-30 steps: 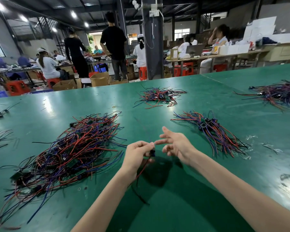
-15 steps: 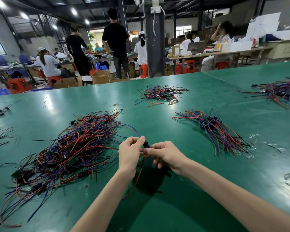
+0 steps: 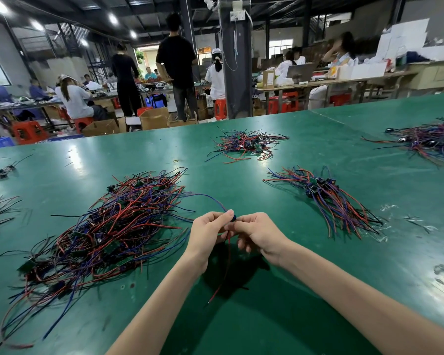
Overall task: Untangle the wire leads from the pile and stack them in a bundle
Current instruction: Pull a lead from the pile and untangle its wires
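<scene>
We hold one wire lead between both hands above the near middle of the green table. Our left hand pinches its small dark connector end between thumb and curled fingers. Our right hand pinches the same spot from the right, fingertips meeting those of the left. The lead's red wire hangs down between our wrists toward the table. A blue wire runs from our fingers in an arc to the left, into the big tangled pile of red, blue and black leads lying left of our hands. To the right, well apart, lies the sorted bundle, its wires fanned toward the near side. A smaller heap lies farther off, and another heap at the far right.
</scene>
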{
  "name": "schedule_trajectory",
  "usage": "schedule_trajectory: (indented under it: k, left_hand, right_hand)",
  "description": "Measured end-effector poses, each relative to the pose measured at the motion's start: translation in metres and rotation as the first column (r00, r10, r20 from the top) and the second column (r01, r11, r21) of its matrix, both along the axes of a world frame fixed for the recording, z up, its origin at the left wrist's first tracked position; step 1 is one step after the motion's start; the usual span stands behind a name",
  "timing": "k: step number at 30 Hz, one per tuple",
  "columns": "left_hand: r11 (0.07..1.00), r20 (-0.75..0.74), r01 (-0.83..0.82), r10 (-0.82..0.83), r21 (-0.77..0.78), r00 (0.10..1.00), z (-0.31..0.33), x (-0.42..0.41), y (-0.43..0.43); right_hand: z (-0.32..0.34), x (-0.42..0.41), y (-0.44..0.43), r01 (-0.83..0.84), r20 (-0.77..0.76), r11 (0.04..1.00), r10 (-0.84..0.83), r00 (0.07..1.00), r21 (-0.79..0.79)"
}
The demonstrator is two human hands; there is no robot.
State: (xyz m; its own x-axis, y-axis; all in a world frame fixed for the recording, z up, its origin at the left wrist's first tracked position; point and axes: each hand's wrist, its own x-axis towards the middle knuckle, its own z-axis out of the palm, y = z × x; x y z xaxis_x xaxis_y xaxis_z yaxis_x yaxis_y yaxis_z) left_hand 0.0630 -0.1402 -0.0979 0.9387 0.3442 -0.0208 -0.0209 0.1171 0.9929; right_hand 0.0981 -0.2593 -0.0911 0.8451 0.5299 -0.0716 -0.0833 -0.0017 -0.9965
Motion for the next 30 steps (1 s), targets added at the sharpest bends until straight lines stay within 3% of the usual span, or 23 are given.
schedule_trajectory:
  k: [14, 23, 30]
  left_hand:
    - [0.998, 0.055, -0.059, 0.058, 0.025, 0.997, -0.006, -0.001, 0.002]
    - [0.999, 0.014, 0.041, -0.041, -0.007, 0.999, -0.003, -0.001, 0.006]
    - [0.999, 0.013, 0.021, -0.02, -0.025, 1.0, -0.001, -0.002, 0.006]
  right_hand:
    - [0.001, 0.002, -0.002, -0.065, 0.031, 0.994, 0.068, 0.997, -0.092]
    - [-0.008, 0.007, -0.001, 0.024, 0.24, 0.978, 0.027, 0.97, -0.206]
    - [-0.01, 0.009, 0.0, 0.019, 0.215, 0.988, 0.015, 0.976, -0.154]
